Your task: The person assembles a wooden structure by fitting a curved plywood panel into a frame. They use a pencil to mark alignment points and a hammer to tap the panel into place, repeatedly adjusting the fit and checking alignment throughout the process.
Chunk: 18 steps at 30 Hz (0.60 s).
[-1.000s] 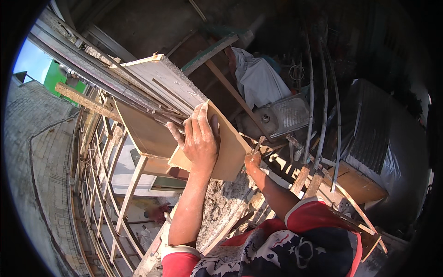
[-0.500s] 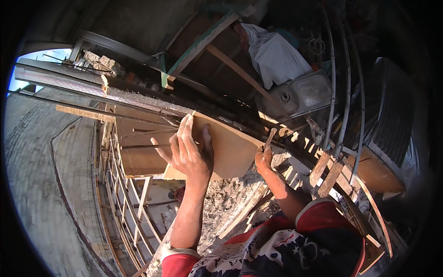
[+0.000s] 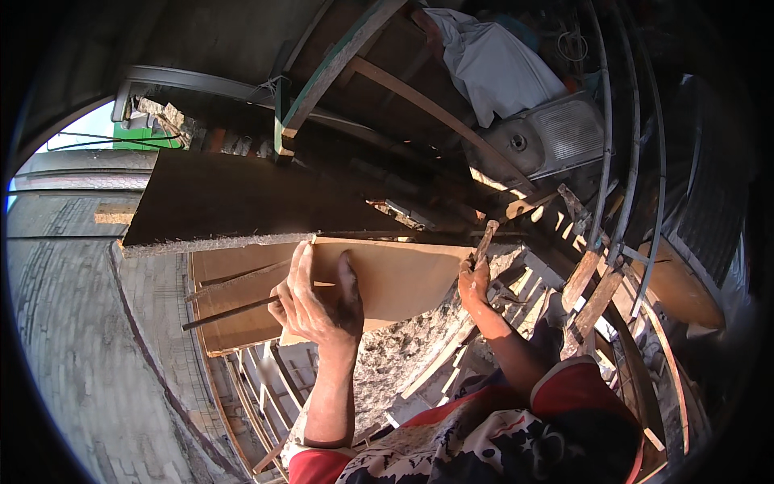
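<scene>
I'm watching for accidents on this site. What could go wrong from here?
The left hand has its fingers near where the tan board meets the dark panel; a shift might pinch them. The right hand grips a wooden stick bare, so splinters are possible.

A flat tan board (image 3: 403,274) — partly shadowed — near a short, slanting wooden stick (image 3: 487,236).
</scene>
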Motion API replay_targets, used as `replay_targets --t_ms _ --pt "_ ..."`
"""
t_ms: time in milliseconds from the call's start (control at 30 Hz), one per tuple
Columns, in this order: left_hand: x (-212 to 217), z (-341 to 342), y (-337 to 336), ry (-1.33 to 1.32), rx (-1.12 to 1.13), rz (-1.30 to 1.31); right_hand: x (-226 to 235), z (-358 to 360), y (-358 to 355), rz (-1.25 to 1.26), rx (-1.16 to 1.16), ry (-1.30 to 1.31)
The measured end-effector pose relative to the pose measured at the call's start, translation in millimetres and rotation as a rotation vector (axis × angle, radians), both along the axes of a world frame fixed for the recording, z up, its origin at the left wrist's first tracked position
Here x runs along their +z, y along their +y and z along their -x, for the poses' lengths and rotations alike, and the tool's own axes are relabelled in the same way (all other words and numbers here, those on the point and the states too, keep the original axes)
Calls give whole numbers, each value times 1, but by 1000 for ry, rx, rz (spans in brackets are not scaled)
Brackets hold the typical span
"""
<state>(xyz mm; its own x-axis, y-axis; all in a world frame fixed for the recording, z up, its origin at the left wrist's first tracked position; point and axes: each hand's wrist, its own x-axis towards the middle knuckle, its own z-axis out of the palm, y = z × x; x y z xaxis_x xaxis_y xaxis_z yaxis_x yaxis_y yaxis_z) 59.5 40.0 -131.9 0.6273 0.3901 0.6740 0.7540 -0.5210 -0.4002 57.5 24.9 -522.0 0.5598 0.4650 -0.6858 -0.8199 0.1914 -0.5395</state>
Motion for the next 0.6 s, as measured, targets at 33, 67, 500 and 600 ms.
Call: replay_targets --t_ms 33,67,500,600 --pt "-1 0 0 9 4 1 0 0 -1 76 94 -109" --pt "-1 -1 0 12 9 -4 4 -2 -3 158 188 -222" --pt "-8 3 8 -6 -60 -78 10 -9 -8 204 286 -401" --pt "-8 2 7 -4 -42 -54 -9 -8 -2 80 160 -194"
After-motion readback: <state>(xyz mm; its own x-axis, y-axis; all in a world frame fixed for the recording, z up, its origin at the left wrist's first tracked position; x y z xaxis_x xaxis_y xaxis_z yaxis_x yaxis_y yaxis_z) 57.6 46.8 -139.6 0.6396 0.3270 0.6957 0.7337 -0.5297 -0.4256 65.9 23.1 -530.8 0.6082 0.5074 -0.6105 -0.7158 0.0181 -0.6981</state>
